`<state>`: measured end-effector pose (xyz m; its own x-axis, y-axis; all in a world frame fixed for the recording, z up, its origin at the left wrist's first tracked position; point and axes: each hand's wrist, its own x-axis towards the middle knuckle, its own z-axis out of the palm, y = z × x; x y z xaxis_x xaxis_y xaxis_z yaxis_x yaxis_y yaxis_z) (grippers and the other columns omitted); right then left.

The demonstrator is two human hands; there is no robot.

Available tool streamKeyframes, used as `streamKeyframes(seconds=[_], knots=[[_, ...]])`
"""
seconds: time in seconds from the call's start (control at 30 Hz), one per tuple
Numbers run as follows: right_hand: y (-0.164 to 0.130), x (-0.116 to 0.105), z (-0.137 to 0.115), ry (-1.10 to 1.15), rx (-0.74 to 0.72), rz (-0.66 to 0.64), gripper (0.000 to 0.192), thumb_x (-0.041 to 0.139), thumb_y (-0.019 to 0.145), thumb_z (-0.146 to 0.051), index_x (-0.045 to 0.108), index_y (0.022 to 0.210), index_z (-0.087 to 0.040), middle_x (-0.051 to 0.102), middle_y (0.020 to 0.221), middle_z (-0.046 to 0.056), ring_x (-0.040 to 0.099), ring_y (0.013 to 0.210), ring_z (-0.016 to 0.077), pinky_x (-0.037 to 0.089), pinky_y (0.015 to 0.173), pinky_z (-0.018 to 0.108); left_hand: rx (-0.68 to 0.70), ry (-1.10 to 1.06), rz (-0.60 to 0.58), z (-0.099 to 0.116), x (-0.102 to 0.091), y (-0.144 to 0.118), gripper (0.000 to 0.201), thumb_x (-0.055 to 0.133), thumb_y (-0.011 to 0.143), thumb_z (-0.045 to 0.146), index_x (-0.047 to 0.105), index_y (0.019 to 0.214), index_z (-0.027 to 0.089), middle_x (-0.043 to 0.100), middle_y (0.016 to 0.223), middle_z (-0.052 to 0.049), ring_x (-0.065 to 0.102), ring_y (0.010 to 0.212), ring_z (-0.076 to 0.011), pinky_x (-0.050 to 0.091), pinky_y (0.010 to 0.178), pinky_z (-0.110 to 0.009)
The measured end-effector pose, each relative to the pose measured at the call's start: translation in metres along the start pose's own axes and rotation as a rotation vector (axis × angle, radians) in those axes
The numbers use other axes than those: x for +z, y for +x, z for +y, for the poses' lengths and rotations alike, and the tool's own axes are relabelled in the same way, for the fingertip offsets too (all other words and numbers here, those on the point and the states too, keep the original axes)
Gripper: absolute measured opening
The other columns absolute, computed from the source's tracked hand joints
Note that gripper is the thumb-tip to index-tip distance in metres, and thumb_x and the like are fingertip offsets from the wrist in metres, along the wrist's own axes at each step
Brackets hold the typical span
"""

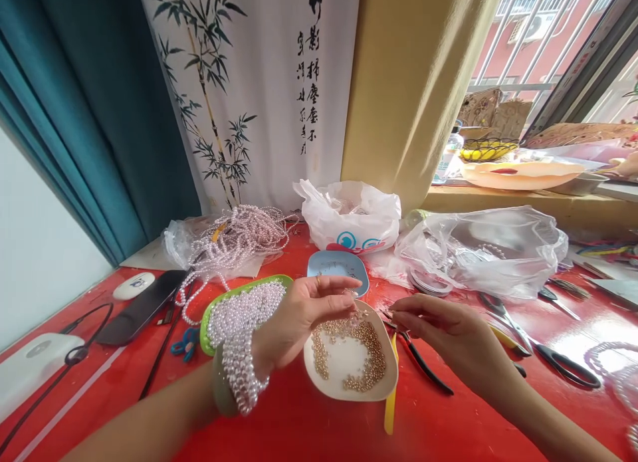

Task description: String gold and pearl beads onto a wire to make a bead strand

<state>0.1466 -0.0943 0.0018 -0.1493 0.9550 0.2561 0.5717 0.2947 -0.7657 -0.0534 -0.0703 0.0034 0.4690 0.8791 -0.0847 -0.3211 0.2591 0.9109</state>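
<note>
My left hand [319, 316] is closed in a pinch above the far rim of a cream dish [349, 392]. At its fingertips is something small, clear and shiny, too fine to name. Gold beads [366, 375] lie around the inside of the dish, with paler ones near its far side. My right hand [438, 319] pinches just right of the dish; what is between its fingertips is too small to make out. Pliers [426, 365] with a black and a yellow handle lie partly under that hand and the dish. Strands of pearl beads [242, 369] circle my left wrist beside a greenish bangle [224, 385].
A green tray [205, 326] of white pearl beads stands left, a blue dish [361, 269] behind. Bead strands [244, 239], a white plastic bag [349, 216] and a clear bag [498, 249] line the back. Scissors [563, 362] lie right, a black phone-like slab [142, 306] left.
</note>
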Motion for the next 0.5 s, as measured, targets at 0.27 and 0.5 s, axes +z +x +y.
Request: streamKeyframes(seconds=[0.27, 0.5], knots=[[-0.012, -0.014, -0.034, -0.18, -0.379, 0.026, 0.011, 0.053, 0.077, -0.025, 0.061, 0.071, -0.021, 0.063, 0.064, 0.001, 0.058, 0.056, 0.0112, 0.046, 0.051, 0.02, -0.007, 0.362, -0.029, 0.014, 0.001, -0.001, 0.011, 0.063, 0.065, 0.019, 0.067, 0.073, 0.013, 0.06, 0.062, -0.001, 0.052, 0.057, -0.0065, 0.042, 0.06, -0.019], [-0.023, -0.004, -0.058, -0.283, -0.532, -0.487, 0.02, 0.046, 0.081, -0.019, 0.063, 0.07, -0.024, 0.063, 0.062, 0.002, 0.055, 0.051, 0.0102, 0.041, 0.045, 0.02, -0.283, 0.691, -0.548, 0.032, -0.013, -0.015, 0.021, 0.065, 0.062, 0.022, 0.069, 0.083, 0.02, 0.064, 0.063, 0.001, 0.057, 0.058, -0.0114, 0.045, 0.059, -0.022]])
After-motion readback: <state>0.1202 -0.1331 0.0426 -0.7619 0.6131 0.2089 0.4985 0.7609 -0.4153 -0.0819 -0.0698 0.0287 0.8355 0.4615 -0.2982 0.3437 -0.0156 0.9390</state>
